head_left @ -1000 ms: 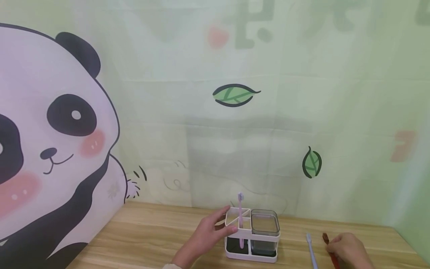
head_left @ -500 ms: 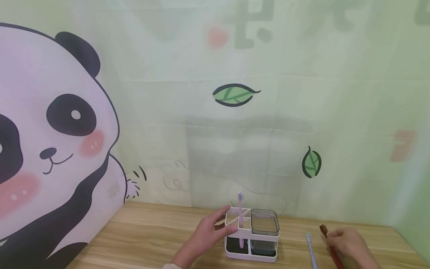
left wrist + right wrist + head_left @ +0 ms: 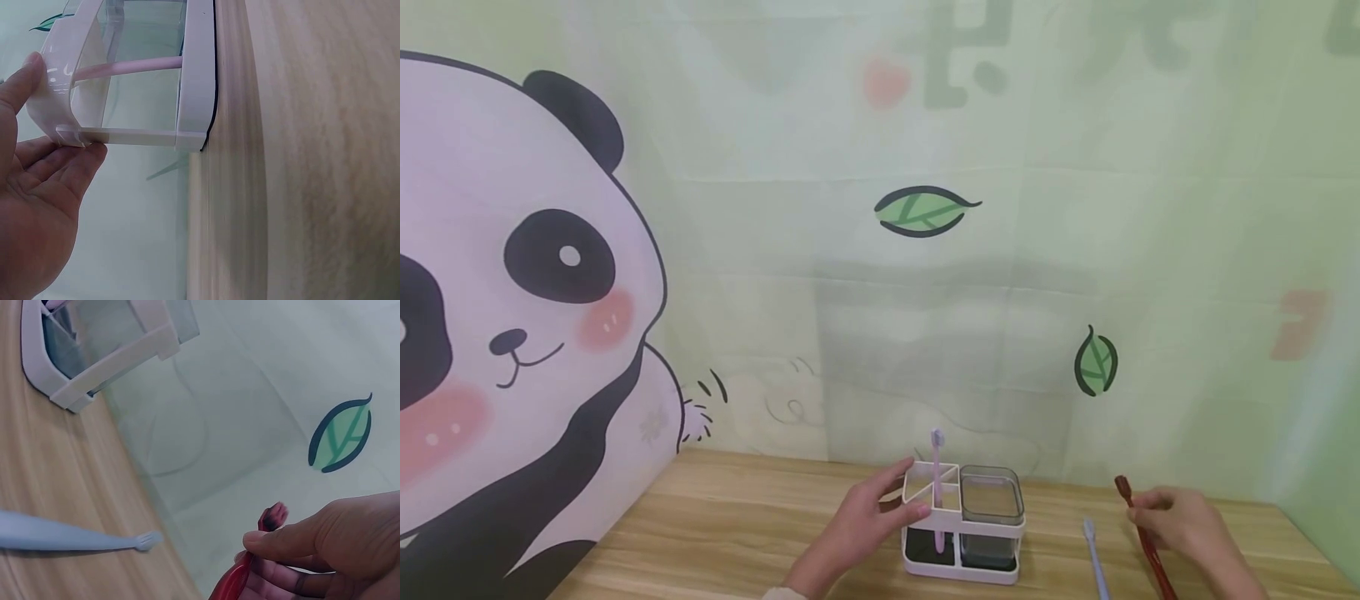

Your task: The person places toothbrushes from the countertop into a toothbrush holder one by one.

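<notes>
A white toothbrush holder [image 3: 958, 574] stands on the wooden table. My left hand [image 3: 867, 518] grips the left side of its upper frame, thumb in front and fingers behind, as the left wrist view also shows. A pink toothbrush [image 3: 937, 479] stands upright in one of the divided slots, and a clear grey cup [image 3: 992, 498] sits in the holder's right half. At the right, my right hand [image 3: 1186, 527] pinches a dark red toothbrush [image 3: 1151, 552] just below its head, bristle end pointing up and away. To its left lies a light blue toothbrush [image 3: 1096, 557].
Behind the wooden table [image 3: 730, 508] hangs a pale green cloth backdrop [image 3: 760, 250] printed with a panda [image 3: 535, 333] and leaves. The blue toothbrush lies between the holder and my right hand. The table's right edge slopes away beyond that hand.
My right hand has raised the red toothbrush and moved slightly up and away, showing more of its handle. The left hand and holder have stayed where they were.
</notes>
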